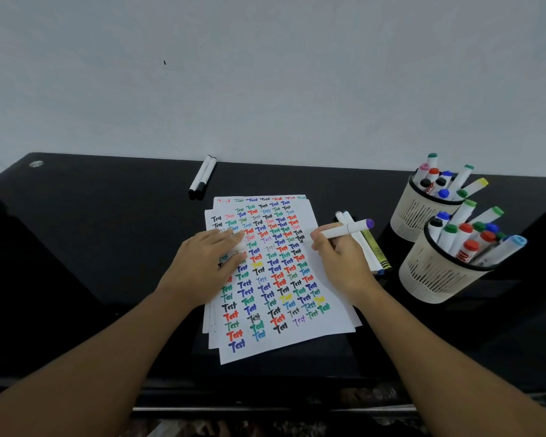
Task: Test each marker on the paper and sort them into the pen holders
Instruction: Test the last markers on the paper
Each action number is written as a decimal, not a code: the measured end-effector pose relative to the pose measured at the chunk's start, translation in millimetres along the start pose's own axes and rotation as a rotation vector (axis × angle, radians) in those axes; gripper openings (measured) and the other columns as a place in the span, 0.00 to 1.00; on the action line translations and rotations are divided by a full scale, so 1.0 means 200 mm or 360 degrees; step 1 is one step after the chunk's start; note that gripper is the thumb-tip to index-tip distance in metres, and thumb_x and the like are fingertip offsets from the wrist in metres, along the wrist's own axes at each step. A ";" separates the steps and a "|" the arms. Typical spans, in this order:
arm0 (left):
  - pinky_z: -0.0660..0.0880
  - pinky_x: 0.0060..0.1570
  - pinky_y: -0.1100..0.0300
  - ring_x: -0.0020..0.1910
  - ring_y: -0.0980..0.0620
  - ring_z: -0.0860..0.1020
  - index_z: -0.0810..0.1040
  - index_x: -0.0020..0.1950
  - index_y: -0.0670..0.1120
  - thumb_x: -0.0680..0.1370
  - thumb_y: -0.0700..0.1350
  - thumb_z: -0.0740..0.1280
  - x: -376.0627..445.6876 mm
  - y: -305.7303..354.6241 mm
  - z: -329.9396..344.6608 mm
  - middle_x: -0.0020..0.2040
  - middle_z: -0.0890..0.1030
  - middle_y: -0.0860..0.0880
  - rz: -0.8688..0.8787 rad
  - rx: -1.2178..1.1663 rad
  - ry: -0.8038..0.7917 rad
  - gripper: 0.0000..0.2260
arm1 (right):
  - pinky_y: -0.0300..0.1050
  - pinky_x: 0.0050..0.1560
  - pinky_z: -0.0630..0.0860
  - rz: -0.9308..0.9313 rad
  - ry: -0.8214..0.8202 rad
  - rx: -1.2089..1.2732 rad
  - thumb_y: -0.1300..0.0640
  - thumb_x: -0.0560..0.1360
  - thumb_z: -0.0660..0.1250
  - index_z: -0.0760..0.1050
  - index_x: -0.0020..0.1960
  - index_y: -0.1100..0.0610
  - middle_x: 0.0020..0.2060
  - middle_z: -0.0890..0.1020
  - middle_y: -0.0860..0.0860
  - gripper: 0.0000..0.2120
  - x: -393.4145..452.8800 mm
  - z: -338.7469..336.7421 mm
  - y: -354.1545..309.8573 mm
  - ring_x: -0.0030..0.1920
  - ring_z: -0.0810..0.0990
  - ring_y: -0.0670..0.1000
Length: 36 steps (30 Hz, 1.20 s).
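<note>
A stack of white paper (316,329) covered with many coloured "Test" words lies on the black table. My left hand (202,266) rests flat on the sheet's left half, fingers straight. My right hand (341,263) grips a white marker with a purple end (349,229), its tip touching the paper near the right edge. Several loose markers (368,247) lie just right of the paper, partly under my right hand. Two cream pen holders, the far one (413,216) and the near one (432,275), stand at the right, both full of capped markers.
Two white markers with black caps (202,178) lie side by side at the back of the table (92,231), near the grey wall. The table's front edge runs below my forearms.
</note>
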<state>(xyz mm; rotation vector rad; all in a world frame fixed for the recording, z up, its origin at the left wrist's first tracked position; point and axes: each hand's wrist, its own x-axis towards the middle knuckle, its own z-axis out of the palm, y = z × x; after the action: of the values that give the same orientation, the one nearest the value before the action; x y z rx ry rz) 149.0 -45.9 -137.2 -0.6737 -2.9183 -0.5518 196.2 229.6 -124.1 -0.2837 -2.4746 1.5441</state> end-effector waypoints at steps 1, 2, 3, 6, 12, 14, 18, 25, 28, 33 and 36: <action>0.60 0.77 0.47 0.78 0.54 0.61 0.63 0.79 0.60 0.82 0.64 0.56 0.00 0.00 0.00 0.78 0.67 0.57 -0.0004 -0.0001 -0.0005 0.26 | 0.36 0.45 0.72 -0.0001 0.0003 -0.0005 0.51 0.85 0.63 0.78 0.56 0.51 0.46 0.83 0.44 0.06 0.00 0.00 0.00 0.49 0.81 0.42; 0.59 0.77 0.47 0.78 0.55 0.61 0.63 0.79 0.60 0.82 0.64 0.56 0.00 0.00 0.00 0.78 0.67 0.57 -0.0008 -0.0003 -0.0010 0.26 | 0.36 0.45 0.72 -0.0002 0.0005 -0.0007 0.51 0.85 0.63 0.78 0.56 0.51 0.46 0.83 0.45 0.06 0.00 0.00 0.00 0.49 0.81 0.43; 0.59 0.77 0.47 0.78 0.55 0.61 0.63 0.79 0.60 0.82 0.64 0.55 0.00 0.00 0.00 0.78 0.67 0.57 -0.0009 -0.0005 -0.0015 0.26 | 0.37 0.45 0.72 0.0000 0.0005 -0.0004 0.51 0.85 0.63 0.78 0.56 0.51 0.46 0.83 0.45 0.06 0.00 0.00 0.00 0.49 0.81 0.43; 0.60 0.77 0.47 0.78 0.54 0.62 0.63 0.79 0.60 0.82 0.64 0.55 0.00 -0.01 0.01 0.78 0.67 0.57 0.0002 -0.0012 0.0000 0.26 | 0.38 0.46 0.73 0.0006 -0.0007 -0.0017 0.49 0.85 0.63 0.78 0.55 0.51 0.46 0.83 0.45 0.07 0.00 0.00 0.00 0.49 0.81 0.44; 0.61 0.76 0.47 0.77 0.54 0.63 0.65 0.79 0.59 0.82 0.64 0.56 0.00 -0.01 0.01 0.77 0.69 0.56 0.0017 -0.0026 0.0024 0.25 | 0.39 0.46 0.74 -0.0036 -0.0022 -0.0107 0.48 0.85 0.63 0.77 0.55 0.51 0.46 0.83 0.44 0.08 0.00 0.00 0.00 0.49 0.81 0.44; 0.60 0.76 0.47 0.77 0.54 0.63 0.65 0.79 0.59 0.82 0.63 0.57 0.00 0.00 0.00 0.77 0.69 0.56 0.0009 -0.0021 0.0026 0.25 | 0.40 0.46 0.75 -0.0039 0.0012 -0.0120 0.48 0.85 0.62 0.77 0.54 0.50 0.45 0.83 0.45 0.07 0.00 0.00 0.00 0.49 0.81 0.45; 0.60 0.76 0.47 0.77 0.54 0.63 0.65 0.78 0.59 0.82 0.63 0.58 -0.01 0.00 0.00 0.77 0.69 0.56 0.0007 -0.0031 0.0039 0.25 | 0.41 0.47 0.75 -0.0017 0.0005 -0.0110 0.48 0.85 0.62 0.78 0.53 0.49 0.44 0.83 0.44 0.08 0.00 0.00 0.00 0.49 0.81 0.45; 0.61 0.76 0.47 0.77 0.54 0.63 0.66 0.78 0.59 0.82 0.64 0.56 0.00 -0.01 0.00 0.76 0.69 0.56 0.0010 -0.0026 0.0033 0.26 | 0.39 0.44 0.71 -0.0042 -0.0028 -0.0123 0.48 0.85 0.61 0.75 0.50 0.49 0.43 0.81 0.44 0.08 -0.03 -0.02 -0.03 0.47 0.80 0.43; 0.60 0.76 0.48 0.77 0.54 0.63 0.65 0.78 0.59 0.82 0.64 0.57 0.00 0.00 0.00 0.77 0.69 0.56 0.0001 -0.0018 0.0025 0.25 | 0.39 0.44 0.71 -0.0031 -0.0013 -0.0057 0.48 0.86 0.61 0.74 0.49 0.47 0.43 0.81 0.45 0.08 -0.04 -0.02 -0.03 0.46 0.80 0.44; 0.60 0.77 0.48 0.77 0.55 0.62 0.65 0.78 0.59 0.82 0.64 0.57 0.00 0.00 0.00 0.77 0.68 0.57 -0.0004 -0.0023 0.0029 0.25 | 0.40 0.45 0.72 -0.0037 -0.0015 -0.0057 0.49 0.86 0.60 0.75 0.50 0.46 0.43 0.81 0.45 0.07 -0.04 -0.02 -0.03 0.48 0.81 0.45; 0.60 0.76 0.48 0.77 0.54 0.63 0.65 0.78 0.60 0.82 0.64 0.57 0.00 0.00 0.00 0.77 0.69 0.57 -0.0006 -0.0022 0.0021 0.25 | 0.39 0.45 0.73 -0.0035 -0.0013 -0.0090 0.49 0.86 0.61 0.74 0.48 0.44 0.43 0.81 0.44 0.08 -0.04 -0.02 -0.04 0.49 0.81 0.45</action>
<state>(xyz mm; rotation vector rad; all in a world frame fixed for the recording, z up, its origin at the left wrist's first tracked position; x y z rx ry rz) 148.3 -45.6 -137.7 -0.6640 -2.9065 -0.5749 204.2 228.2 -116.5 -0.2588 -2.5218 1.4717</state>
